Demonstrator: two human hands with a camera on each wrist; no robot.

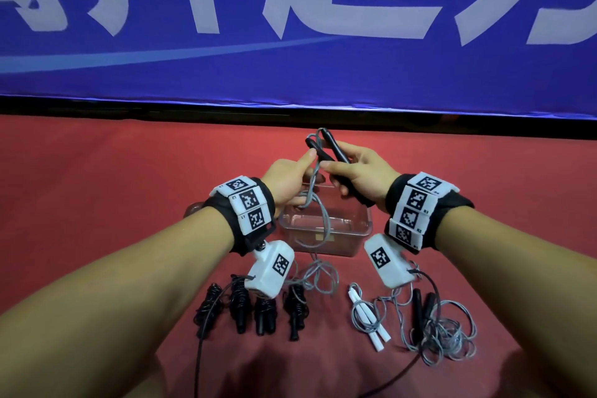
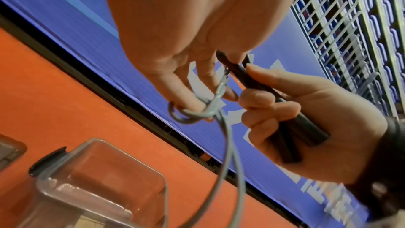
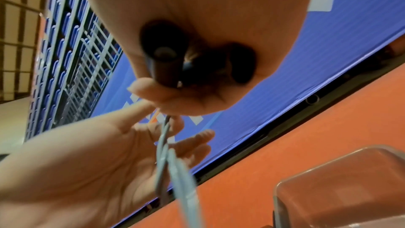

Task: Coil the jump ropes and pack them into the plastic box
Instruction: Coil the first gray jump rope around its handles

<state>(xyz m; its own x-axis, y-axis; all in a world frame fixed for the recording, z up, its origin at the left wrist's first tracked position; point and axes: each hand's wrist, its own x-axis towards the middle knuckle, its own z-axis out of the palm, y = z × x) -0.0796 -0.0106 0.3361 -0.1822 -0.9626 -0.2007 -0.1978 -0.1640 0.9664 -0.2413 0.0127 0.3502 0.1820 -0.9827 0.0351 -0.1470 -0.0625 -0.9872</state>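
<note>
A: What is lying behind and beneath the hands?

B: A red floor (image 1: 97,187) is spreading under everything, and a blue banner (image 1: 290,68) with large white characters is standing behind it. In the wrist views a metal grille (image 2: 350,32) is showing above the banner.

A: What is the right hand (image 1: 361,176) doing?

B: It is gripping two black handles (image 1: 336,155) side by side, fingers curled round them, above the clear plastic box (image 1: 358,236).

A: And the left hand (image 1: 287,184)?

B: Its thumb is reaching to the handle tips, while its lower fingers are hooking a loop of the grey rope (image 1: 311,181). The left wrist view is showing the rope (image 2: 195,113) wrapping round one fingertip.

A: Where is the rope running?

B: It is hanging from the handles down through the open box and trailing onto the floor in front of it.

A: What else is lying on the floor?

B: Four coiled black ropes (image 1: 252,307) are lying in a row nearest the person, at the left. A white-handled rope (image 1: 371,320) and a loose grey rope with black handles (image 1: 445,333) are lying at the right.
</note>
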